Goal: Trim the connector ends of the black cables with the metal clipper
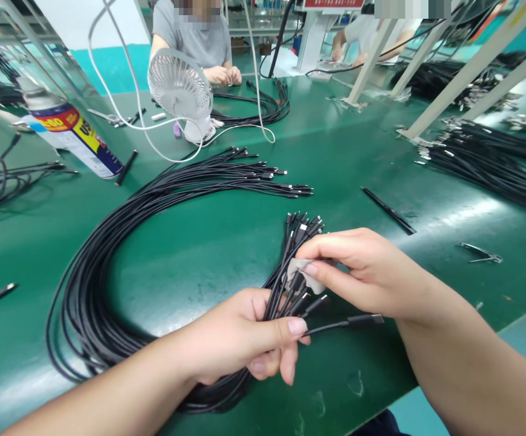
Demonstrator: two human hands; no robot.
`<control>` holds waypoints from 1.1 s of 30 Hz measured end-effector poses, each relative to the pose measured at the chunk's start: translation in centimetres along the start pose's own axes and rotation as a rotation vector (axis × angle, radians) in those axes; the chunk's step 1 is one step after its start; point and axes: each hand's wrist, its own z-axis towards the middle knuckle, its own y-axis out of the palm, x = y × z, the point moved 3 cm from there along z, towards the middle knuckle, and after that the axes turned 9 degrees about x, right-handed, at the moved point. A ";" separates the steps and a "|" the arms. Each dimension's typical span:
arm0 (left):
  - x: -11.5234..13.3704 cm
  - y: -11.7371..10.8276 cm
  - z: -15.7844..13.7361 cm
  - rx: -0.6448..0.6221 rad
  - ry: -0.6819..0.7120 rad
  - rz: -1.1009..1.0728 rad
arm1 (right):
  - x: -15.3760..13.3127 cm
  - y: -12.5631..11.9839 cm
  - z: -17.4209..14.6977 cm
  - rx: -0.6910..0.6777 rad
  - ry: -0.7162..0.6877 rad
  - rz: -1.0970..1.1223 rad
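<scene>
Black cable bundle [90, 260] in the left hand [254, 327], pale cloth [297, 264] in the right hand [358, 266]

Bundle lies in a broad C across the left and centre of the green counter [345, 157]. One set of ends spreads out above centre, tips pointing right; the other set comes up through the left hand, lower centre of the frame.

Left hand: closed round the cables near their ends, thumb laid across. A single connector [365, 320] juts out to the right beyond the thumb, apart from the others; the rest point mostly up and to the right.

Right hand: just above and right of the left, thumb and forefinger pinching the cloth among the connectors. Fingers hide part of the cloth; cannot tell which cables it touches.

Nearby: spray can [74, 133] at upper left, short black rod [126, 168] just beside its base. White fan [179, 85] at upper centre-left, white cord looping about it, a cable coil [267, 112] beyond. Long black rod [388, 210] right of centre; small metal tool [481, 252] nearer the right edge. More cables [494, 160] heaped at upper right.

Far side of the counter, upper centre-left: person in a grey top [194, 39], hands together. Second person in white [358, 33], upper right.
</scene>
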 end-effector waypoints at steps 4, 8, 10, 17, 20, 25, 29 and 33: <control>-0.1 -0.1 0.0 -0.008 0.001 0.001 | -0.3 0.1 -0.1 0.012 -0.012 -0.031; -0.2 -0.1 0.0 -0.014 0.000 -0.014 | -0.5 0.0 -0.2 0.055 -0.011 -0.072; -0.1 -0.1 0.1 -0.019 0.002 -0.032 | -0.5 -0.2 -0.1 0.080 -0.005 -0.090; -0.2 -0.3 -0.1 -0.056 -0.004 -0.106 | 0.0 -0.5 -0.4 0.295 0.117 -0.019; -0.3 -0.4 -0.1 -0.072 -0.001 -0.108 | 0.4 -0.6 -0.8 0.478 0.190 0.039; -0.2 -0.3 -0.2 -0.136 0.013 -0.173 | 1.1 -2.0 -0.7 0.649 0.235 -0.030; 0.0 -0.2 -0.4 -0.188 0.035 -0.189 | 3.4 -3.5 -0.7 0.457 0.552 -0.490; 0.0 -0.4 -0.6 -0.204 0.046 -0.190 | 6.0 -3.8 -0.9 0.236 0.677 -0.661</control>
